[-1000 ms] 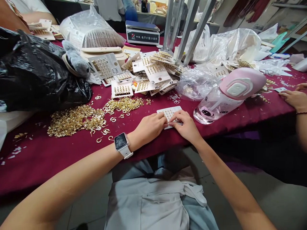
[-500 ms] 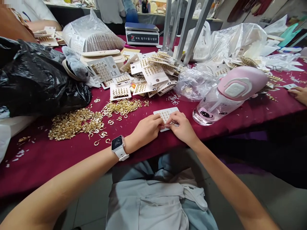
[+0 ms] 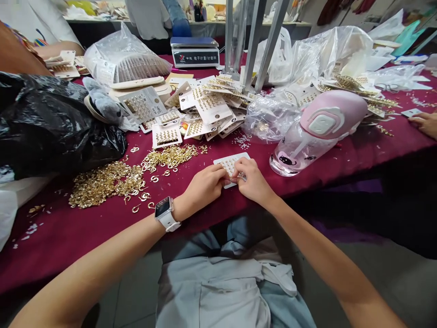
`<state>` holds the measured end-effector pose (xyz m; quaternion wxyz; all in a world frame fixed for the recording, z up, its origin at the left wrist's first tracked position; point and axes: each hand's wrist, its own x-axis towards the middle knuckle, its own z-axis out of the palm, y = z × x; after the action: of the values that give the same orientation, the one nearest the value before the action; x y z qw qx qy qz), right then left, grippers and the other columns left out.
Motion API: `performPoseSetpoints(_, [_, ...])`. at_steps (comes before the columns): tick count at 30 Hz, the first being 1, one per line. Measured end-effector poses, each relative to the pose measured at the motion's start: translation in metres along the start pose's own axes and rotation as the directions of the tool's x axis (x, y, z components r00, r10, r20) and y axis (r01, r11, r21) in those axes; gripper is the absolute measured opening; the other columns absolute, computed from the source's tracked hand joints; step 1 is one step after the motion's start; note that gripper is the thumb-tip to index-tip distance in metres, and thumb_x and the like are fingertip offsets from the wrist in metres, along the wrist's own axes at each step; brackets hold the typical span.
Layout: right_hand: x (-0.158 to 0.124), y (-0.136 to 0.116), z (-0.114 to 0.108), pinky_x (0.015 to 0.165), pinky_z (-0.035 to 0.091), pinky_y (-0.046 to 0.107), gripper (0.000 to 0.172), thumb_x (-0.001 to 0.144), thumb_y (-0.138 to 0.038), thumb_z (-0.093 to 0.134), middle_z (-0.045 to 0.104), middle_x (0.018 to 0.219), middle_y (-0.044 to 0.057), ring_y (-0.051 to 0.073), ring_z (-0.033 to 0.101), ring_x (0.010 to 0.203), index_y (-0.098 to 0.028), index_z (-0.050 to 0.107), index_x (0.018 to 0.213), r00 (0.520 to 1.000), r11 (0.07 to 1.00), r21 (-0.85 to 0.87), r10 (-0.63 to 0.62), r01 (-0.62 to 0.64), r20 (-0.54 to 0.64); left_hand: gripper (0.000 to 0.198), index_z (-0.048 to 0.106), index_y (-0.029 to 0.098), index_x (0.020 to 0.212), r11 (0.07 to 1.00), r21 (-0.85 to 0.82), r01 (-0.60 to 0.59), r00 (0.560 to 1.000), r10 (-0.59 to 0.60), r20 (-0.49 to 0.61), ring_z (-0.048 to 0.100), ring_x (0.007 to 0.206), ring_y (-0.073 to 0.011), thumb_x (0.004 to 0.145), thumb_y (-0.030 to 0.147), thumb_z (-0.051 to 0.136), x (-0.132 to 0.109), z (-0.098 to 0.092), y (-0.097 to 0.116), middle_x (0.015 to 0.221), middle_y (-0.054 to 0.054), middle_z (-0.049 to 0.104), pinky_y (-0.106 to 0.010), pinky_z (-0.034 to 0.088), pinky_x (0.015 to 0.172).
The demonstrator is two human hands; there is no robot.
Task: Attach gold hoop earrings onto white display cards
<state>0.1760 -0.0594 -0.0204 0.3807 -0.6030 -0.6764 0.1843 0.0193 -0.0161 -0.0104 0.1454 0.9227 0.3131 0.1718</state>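
A white earring card (image 3: 226, 160) with rows of small gold earrings lies on the table cloth, partly covered by both hands. My left hand (image 3: 205, 186) is closed, its thumb and fingers pinching at the card's left and near side. On the other side, my right hand (image 3: 254, 181) is closed with thumb and fingertips pressed together over the card; what they pinch is too small and hidden to make out. The fingertips of both hands nearly meet. To the left lie a heap of loose gold hoop earrings (image 3: 170, 156) and a heap of small gold pieces (image 3: 99, 184).
A pink-lidded bottle (image 3: 316, 130) leans at the right. Filled earring cards (image 3: 211, 107) pile up behind, near a counting scale (image 3: 195, 52) and metal posts (image 3: 254, 45). A black plastic bag (image 3: 51, 123) sits left. Another person's hand (image 3: 425, 124) touches a card at far right.
The view has shifted slightly, so things on the table appear a little further left. Both hands stay at the card, with only slight finger movement.
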Motion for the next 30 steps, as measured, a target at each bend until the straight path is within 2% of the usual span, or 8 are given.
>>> performPoseSetpoints(5, [0.001,-0.003,-0.003,0.083,0.041,0.038,0.024,0.065,0.001,0.055,0.055,0.081,0.002,0.02,0.044,0.083,-0.02,0.047,0.058,0.997,0.998,-0.063,0.033,-0.029,0.068,0.011,0.061,0.016,0.075,0.999,-0.055,0.003,1.0,-0.002,0.01,0.058,0.081,-0.0153,0.081,0.01,0.054,0.001,0.002,0.0,0.082,-0.002,0.062,-0.024,0.044,0.071])
performPoseSetpoints(11, [0.0,-0.008,-0.007,0.085,0.041,0.039,0.023,0.068,0.002,0.053,0.056,0.085,0.004,0.022,0.045,0.087,-0.02,0.051,0.062,0.993,0.989,-0.149,0.01,0.008,0.117,0.013,0.062,0.016,0.079,0.999,-0.032,0.005,1.0,-0.005,0.016,0.058,0.087,-0.0181,0.082,0.01,0.05,0.0,0.003,-0.001,0.088,-0.004,0.062,-0.026,0.045,0.073])
performPoseSetpoints(14, [-0.001,-0.006,-0.017,0.088,0.042,0.037,0.014,0.074,-0.006,0.059,0.057,0.089,0.004,0.02,0.051,0.089,-0.019,0.059,0.072,0.984,0.987,-0.144,-0.054,0.079,0.167,0.012,0.062,0.015,0.077,0.998,-0.07,-0.003,1.0,0.004,0.014,0.058,0.085,-0.0174,0.083,0.012,0.052,0.001,0.004,-0.002,0.086,-0.004,0.062,-0.026,0.045,0.073])
performPoseSetpoints(16, [-0.001,-0.005,-0.024,0.085,0.044,0.033,0.009,0.078,-0.011,0.058,0.057,0.091,0.004,0.018,0.054,0.087,-0.019,0.062,0.08,0.973,0.982,-0.127,-0.116,0.143,0.199,0.011,0.062,0.015,0.076,0.995,-0.098,-0.014,1.0,0.014,0.0,0.058,0.084,-0.0165,0.083,0.012,0.053,0.002,0.004,-0.004,0.085,-0.003,0.061,-0.025,0.045,0.072])
performPoseSetpoints(19, [0.0,-0.004,-0.034,0.077,0.046,0.029,0.009,0.082,-0.013,0.055,0.058,0.092,0.004,0.015,0.057,0.082,-0.019,0.061,0.082,0.953,0.961,-0.156,-0.185,0.226,0.242,0.012,0.062,0.015,0.077,0.993,-0.114,-0.038,0.999,0.036,-0.023,0.057,0.083,-0.016,0.083,0.011,0.052,0.002,0.006,-0.006,0.086,-0.004,0.062,-0.026,0.045,0.075])
performPoseSetpoints(21, [0.002,-0.005,-0.037,0.078,0.045,0.03,0.009,0.083,-0.015,0.054,0.059,0.092,0.005,0.017,0.058,0.085,-0.018,0.062,0.082,0.928,0.935,-0.21,-0.214,0.285,0.305,0.012,0.062,0.015,0.078,0.992,-0.109,-0.061,0.998,0.057,-0.039,0.055,0.085,-0.0168,0.083,0.011,0.052,0.002,0.007,-0.007,0.086,-0.004,0.063,-0.027,0.045,0.078])
performPoseSetpoints(24, [0.006,-0.009,-0.04,0.082,0.045,0.032,0.01,0.085,-0.018,0.052,0.06,0.094,0.006,0.019,0.058,0.091,-0.018,0.062,0.084,0.891,0.894,-0.281,-0.224,0.349,0.395,0.012,0.063,0.015,0.076,0.991,-0.098,-0.089,0.995,0.084,-0.058,0.052,0.087,-0.0177,0.082,0.011,0.053,0.002,0.008,-0.009,0.084,-0.004,0.064,-0.03,0.044,0.082])
performPoseSetpoints(30, [0.01,-0.016,-0.041,0.083,0.046,0.033,0.013,0.087,-0.018,0.049,0.063,0.097,0.006,0.021,0.059,0.094,-0.018,0.062,0.085,0.874,0.828,-0.402,-0.196,0.39,0.445,0.012,0.064,0.014,0.076,0.991,-0.084,-0.1,0.994,0.095,-0.054,0.051,0.085,-0.0172,0.083,0.012,0.054,0.002,0.007,-0.009,0.084,-0.005,0.064,-0.03,0.045,0.081])
